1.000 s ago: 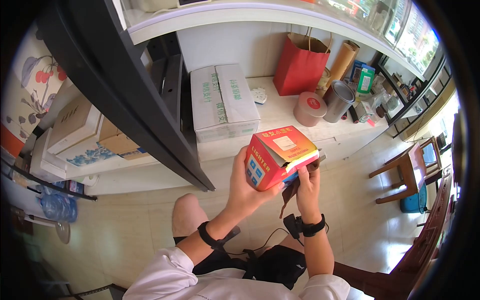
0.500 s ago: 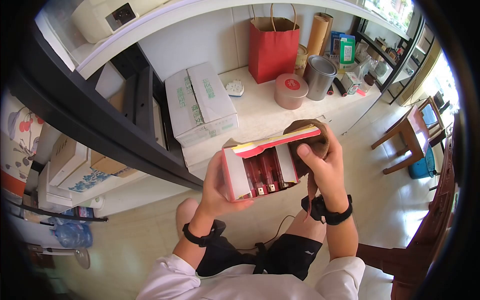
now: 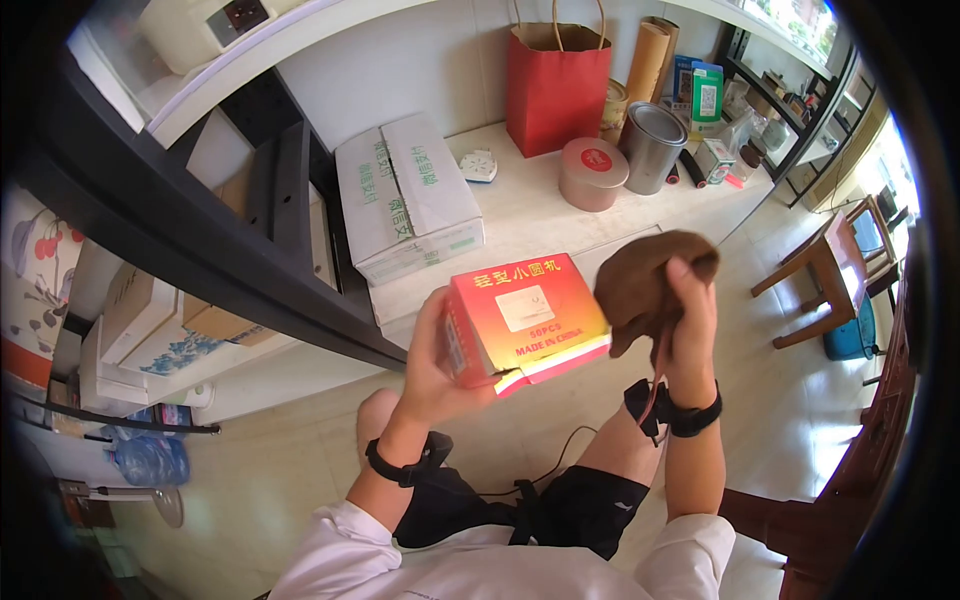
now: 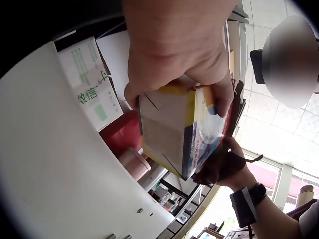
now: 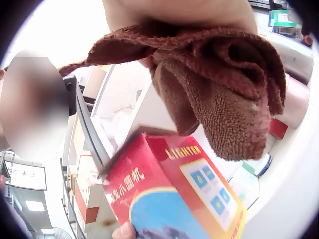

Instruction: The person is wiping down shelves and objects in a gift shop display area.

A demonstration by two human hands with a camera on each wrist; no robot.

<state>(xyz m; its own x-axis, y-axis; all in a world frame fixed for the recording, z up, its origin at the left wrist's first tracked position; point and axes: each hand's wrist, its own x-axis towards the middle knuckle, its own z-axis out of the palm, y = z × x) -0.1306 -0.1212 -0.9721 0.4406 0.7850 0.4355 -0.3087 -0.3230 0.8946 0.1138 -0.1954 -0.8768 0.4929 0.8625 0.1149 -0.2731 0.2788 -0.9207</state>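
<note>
My left hand grips a red-and-yellow cardboard lighter box by its left end. The box top, with "50PCS MADE IN CHINA" printed on it, faces up, and its flap edge along the near side stands slightly lifted. A crumpled brown terry cloth hangs from my right hand, just right of the box. The right wrist view shows the cloth bunched under the palm, with the box below it. Fingers of the left hand straddle the box end in the left wrist view.
Ahead is a pale counter with a white carton, a red paper bag, a round pink tin and a grey metal can. A dark metal post slants at the left. A wooden stool stands right.
The box has tipped from showing its open side with lighters inside to showing its printed top. My right hand has drawn the cloth away from the box to the right.
</note>
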